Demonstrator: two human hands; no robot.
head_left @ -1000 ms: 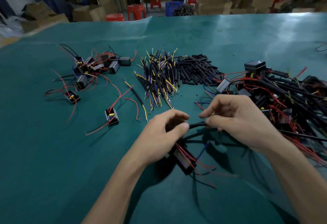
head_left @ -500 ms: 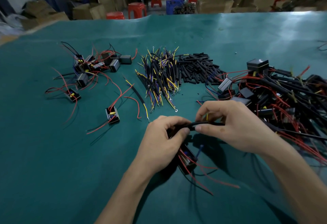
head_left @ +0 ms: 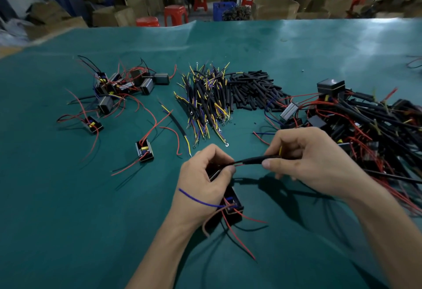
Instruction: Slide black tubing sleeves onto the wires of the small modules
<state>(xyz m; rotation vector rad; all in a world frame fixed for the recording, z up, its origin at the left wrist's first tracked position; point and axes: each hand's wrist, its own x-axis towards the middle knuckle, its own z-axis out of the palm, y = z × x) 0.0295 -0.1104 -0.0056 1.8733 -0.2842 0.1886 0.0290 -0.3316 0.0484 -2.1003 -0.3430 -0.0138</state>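
Your left hand [head_left: 205,175] pinches the thin red and black wires just beside the small black box-shaped module [head_left: 233,206], which hangs below the palm above the green desk [head_left: 68,220]. Your right hand [head_left: 303,158] pinches the slim black flexible tubing sleeve [head_left: 260,159], already partly over those wires. Judge both as light and limp: grip the sleeve near its leading end, keep the wires taut, avoid kinking.
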